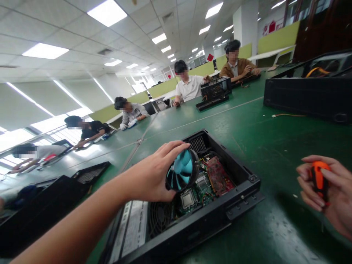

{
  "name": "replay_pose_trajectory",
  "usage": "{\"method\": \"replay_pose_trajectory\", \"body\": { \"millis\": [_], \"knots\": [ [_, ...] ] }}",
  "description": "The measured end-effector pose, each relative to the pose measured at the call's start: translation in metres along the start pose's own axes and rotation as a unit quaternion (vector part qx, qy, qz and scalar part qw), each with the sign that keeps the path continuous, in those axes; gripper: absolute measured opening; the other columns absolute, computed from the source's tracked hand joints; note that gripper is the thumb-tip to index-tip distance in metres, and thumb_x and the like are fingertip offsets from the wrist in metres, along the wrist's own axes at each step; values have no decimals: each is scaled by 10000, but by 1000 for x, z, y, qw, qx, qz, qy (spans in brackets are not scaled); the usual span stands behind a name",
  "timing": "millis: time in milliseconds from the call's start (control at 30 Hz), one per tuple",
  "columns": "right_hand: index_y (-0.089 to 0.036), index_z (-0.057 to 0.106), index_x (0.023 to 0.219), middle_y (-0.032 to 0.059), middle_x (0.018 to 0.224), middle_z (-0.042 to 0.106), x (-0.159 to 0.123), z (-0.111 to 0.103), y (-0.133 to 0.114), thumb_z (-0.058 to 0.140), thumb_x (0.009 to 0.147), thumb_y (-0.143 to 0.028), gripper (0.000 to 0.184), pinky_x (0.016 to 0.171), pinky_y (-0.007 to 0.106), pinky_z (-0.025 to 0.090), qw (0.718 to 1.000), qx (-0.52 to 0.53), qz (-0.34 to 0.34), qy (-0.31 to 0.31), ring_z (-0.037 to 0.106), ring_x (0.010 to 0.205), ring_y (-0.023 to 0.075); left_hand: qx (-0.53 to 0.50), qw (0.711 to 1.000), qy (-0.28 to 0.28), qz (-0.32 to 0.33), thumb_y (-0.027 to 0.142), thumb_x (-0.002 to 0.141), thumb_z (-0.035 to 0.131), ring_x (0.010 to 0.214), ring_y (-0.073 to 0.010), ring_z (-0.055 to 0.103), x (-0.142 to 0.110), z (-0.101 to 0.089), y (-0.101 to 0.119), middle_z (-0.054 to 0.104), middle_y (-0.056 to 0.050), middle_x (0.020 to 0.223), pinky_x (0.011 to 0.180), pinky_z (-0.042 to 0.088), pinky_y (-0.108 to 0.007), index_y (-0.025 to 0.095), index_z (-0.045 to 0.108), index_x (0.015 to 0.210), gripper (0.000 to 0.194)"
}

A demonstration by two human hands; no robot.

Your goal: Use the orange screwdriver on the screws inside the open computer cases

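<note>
My left hand grips a round CPU cooler fan with light blue blades and a black rim, tilted above the open computer case. Inside the case, the bare metal top of the processor shows on the green motherboard, beside a red expansion card. A silver-labelled power supply with a black fan grille lies at the near left of the case. Off to the right, above the green table, my right hand is closed around an orange and black screwdriver; its shaft is hard to make out.
Another black case stands at the right, with a loose cable near it. Dark case parts lie at the left. Several people sit along the far side of the green table, one behind an upright chassis.
</note>
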State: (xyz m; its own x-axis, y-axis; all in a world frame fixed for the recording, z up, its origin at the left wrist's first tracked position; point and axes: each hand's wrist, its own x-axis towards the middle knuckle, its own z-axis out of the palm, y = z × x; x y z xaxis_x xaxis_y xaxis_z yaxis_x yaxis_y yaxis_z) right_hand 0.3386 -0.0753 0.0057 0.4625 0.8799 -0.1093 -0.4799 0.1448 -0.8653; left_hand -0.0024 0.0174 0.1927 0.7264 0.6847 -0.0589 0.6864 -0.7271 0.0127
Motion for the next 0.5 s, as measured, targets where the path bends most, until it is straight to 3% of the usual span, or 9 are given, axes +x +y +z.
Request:
{"method": "replay_pose_trajectory", "body": {
  "millis": [133, 267, 500],
  "knots": [
    [-272, 654, 947, 17, 731, 551, 1, 4, 1, 622, 719, -258, 230, 268, 233, 336, 1000, -4, 1, 11, 365, 348, 105, -33, 992, -122, 18, 174, 578, 731, 1325, -319, 476, -11, -4, 2, 385, -99, 1522, 1097, 418, -374, 257, 309, 1490, 1009],
    [-270, 654, 954, 11, 730, 550, 1, 3, 3, 608, 738, -250, 222, 266, 231, 342, 1000, -3, -7, 6, 369, 345, 104, -45, 971, -223, 72, 122, 549, 736, 1264, -311, 535, -2, 12, 9, 478, -125, 1449, 1087, 437, -362, 219, 416, 1421, 933],
    [-276, 660, 936, 5, 718, 551, -2, 4, 1, 671, 694, -316, 245, 265, 233, 350, 1000, -17, 17, 16, 363, 343, 97, 16, 968, -236, 82, 111, 560, 703, 1272, -341, 513, 1, 36, 12, 497, -155, 1431, 1043, 478, -419, 187, 437, 1395, 879]
  ]
}}
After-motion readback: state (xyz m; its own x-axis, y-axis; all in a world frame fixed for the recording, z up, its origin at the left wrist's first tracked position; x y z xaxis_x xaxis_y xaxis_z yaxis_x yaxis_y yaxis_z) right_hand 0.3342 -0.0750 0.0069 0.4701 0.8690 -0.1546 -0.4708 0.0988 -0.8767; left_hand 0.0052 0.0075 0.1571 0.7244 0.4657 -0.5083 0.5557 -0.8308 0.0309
